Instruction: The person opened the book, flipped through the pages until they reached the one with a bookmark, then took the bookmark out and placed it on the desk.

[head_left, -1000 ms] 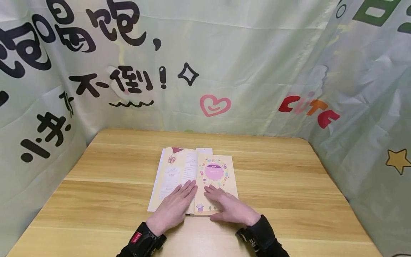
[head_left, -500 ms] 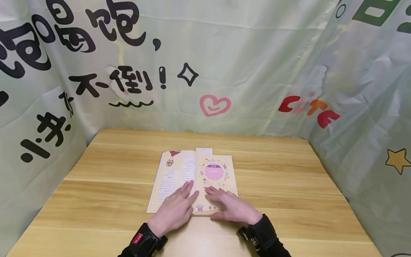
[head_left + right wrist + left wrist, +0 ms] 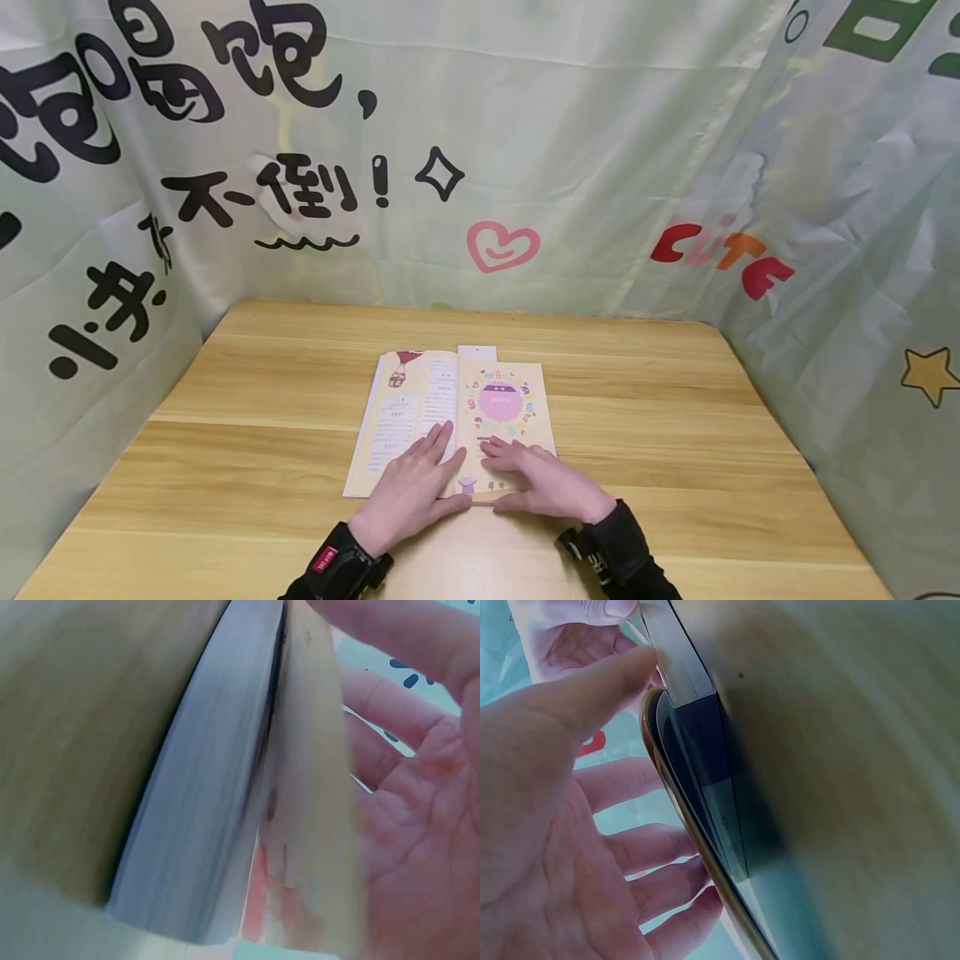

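One book (image 3: 454, 412) lies open.
The left hand (image 3: 411, 492) and right hand (image 3: 547, 483) rest on it, fingers outstretched; if either lifts, the pages (image 3: 397, 421) could spring over.

- Even light whitens the table (image 3: 480, 554) between my left hand (image 3: 408, 496) and right hand (image 3: 551, 483).
- Left-wrist view: bluish, dark shadow beyond my fingers (image 3: 667, 881).
- Right-wrist view: book page (image 3: 319, 795) blurred beside my palm (image 3: 420, 825).

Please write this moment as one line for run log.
book: open on table | left grip: mainly on left page | right grip: on right page | pale tab: beyond right page
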A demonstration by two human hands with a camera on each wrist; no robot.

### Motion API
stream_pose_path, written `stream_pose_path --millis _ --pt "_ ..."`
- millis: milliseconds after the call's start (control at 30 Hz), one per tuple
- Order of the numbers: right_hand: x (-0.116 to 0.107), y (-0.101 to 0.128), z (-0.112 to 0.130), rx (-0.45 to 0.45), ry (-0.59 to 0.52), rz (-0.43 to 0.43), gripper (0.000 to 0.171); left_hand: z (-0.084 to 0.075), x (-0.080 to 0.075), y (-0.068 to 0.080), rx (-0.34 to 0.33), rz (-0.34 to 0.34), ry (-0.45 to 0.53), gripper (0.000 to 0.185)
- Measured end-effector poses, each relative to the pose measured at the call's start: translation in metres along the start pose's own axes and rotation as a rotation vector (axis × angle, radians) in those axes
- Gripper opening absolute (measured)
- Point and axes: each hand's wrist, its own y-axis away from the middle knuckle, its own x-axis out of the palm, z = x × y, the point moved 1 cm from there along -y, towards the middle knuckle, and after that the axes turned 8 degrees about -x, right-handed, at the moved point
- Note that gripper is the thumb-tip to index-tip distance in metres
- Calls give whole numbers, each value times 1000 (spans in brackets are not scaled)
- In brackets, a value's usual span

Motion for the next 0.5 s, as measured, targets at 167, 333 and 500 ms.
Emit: stream_pose_path --millis 167,333,500 --pt "-1 0 0 -2 -2 3 56 0 0 0 18 -9 -23 65" --pt "-2 2 0 4 -1 7 51 0 1 0 23 -8 -30 65" --pt "-5 5 1 -17 9 -1 44 0 1 -1 25 -3 -34 64"
